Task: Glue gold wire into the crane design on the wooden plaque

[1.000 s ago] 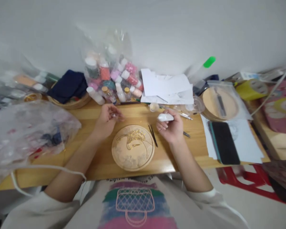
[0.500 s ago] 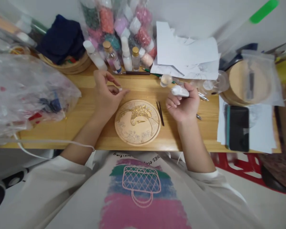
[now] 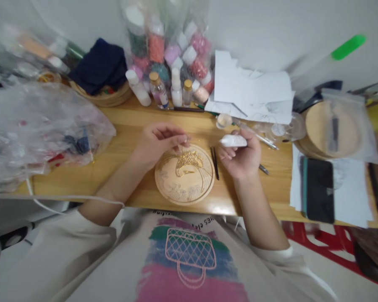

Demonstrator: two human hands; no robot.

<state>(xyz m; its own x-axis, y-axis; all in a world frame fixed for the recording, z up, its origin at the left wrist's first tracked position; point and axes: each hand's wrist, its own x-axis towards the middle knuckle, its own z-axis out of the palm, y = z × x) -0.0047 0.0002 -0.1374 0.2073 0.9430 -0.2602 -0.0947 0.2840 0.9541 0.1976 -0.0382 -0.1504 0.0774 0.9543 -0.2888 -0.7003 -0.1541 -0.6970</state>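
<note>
In my right hand [image 3: 241, 159] is a small white squeeze tube [image 3: 233, 141], its narrow end pointing left. The fingers of my left hand [image 3: 164, 142] are pinched together over the upper edge of a round wooden board [image 3: 170, 191]; whatever small thing they hold is too hidden to name. Gold relief work forming a bird [image 3: 189, 161] covers the upper part of that board, and drawn wave lines run along its lower part. Between the board and my right hand lie two thin dark tools [image 3: 214, 163], side by side.
Behind are small bottles [image 3: 159, 90], bagged jars of coloured bits [image 3: 198, 67] and white papers [image 3: 252, 90]. A plastic bag [image 3: 47, 121] fills the left side. To the right are a phone [image 3: 318, 188], a round wooden box [image 3: 315, 126] and a metal pen-like tool [image 3: 264, 140].
My left hand has moved right and toward the board, its fingers now over the board's upper edge. The right hand still holds the tube. The whole view has shifted slightly.
</note>
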